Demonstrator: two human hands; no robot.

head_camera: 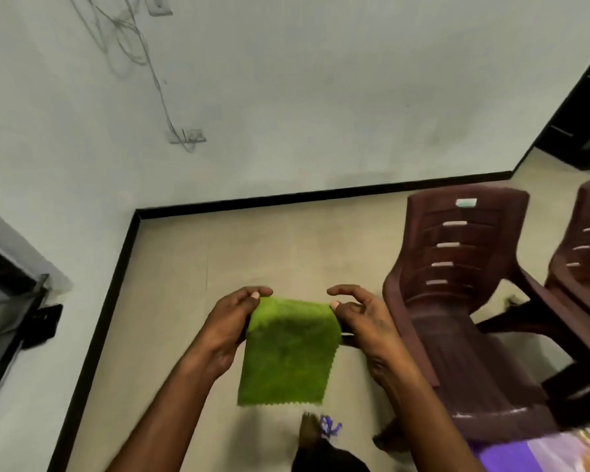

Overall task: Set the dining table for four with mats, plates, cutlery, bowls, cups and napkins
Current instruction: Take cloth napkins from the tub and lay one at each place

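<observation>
In the lower middle of the frame the left hand (pixel 234 321) pinches the upper left corner of a green napkin (pixel 288 352), thumb against fingers. The cloth hangs down from that top edge, stretched level between both hands above the floor (pixel 252 247). The right hand (pixel 358 318) pinches the upper right corner, just beside a brown plastic chair (pixel 464 301). No containers show, and the dining table is out of view.

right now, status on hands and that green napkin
Left hand and right hand pinch top corners of green zigzag-edged cloth napkin, hanging over floor. Brown plastic chair close on right. No table in view.
</observation>
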